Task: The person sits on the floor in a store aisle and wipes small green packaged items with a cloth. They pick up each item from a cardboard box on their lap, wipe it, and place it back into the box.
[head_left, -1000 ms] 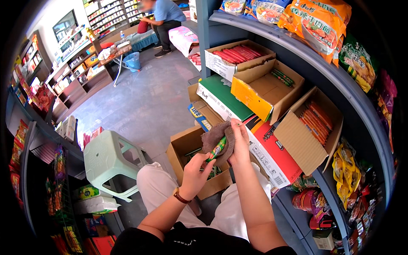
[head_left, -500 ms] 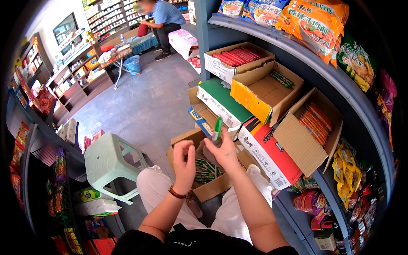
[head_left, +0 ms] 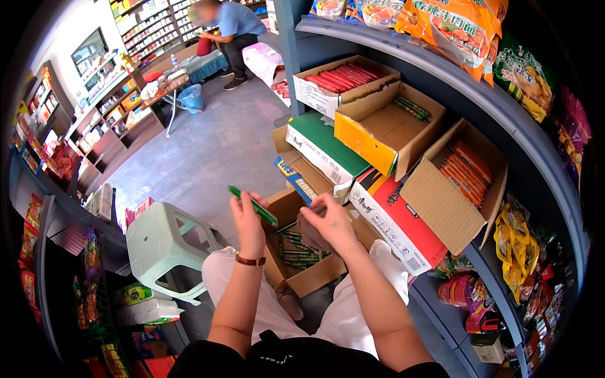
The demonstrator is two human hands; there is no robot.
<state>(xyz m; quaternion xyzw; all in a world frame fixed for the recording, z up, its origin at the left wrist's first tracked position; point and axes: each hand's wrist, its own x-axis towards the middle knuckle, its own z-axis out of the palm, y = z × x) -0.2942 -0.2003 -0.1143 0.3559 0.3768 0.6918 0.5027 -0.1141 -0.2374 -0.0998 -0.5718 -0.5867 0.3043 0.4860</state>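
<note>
My left hand (head_left: 249, 225) grips a green-wrapped sausage (head_left: 265, 215), held aslant above an open cardboard box (head_left: 310, 281) between my knees. Inside that box lie several more green-wrapped sausages (head_left: 297, 254). A greyish-brown cloth (head_left: 311, 234) hangs from the closed fingers of my right hand (head_left: 333, 227), over the box's right part. To the right, an open yellow-sided carton (head_left: 365, 140) holds a few green sausages (head_left: 413, 108). Beside it, a tilted carton (head_left: 435, 211) contains orange-wrapped ones, and a white carton (head_left: 315, 94) behind is filled with red-wrapped ones.
A pale green plastic stool (head_left: 154, 242) stands to my left. Closed green (head_left: 334, 140) and red (head_left: 403, 220) cartons support the open ones. Noodle packets (head_left: 447, 31) line the shelf above. A person (head_left: 236, 31) sits far back near a blue basket (head_left: 191, 99).
The green sausage has passed from my right hand to my left and now lies aslant. My left hand has shifted up and leftward. The cloth stays in my right hand.
</note>
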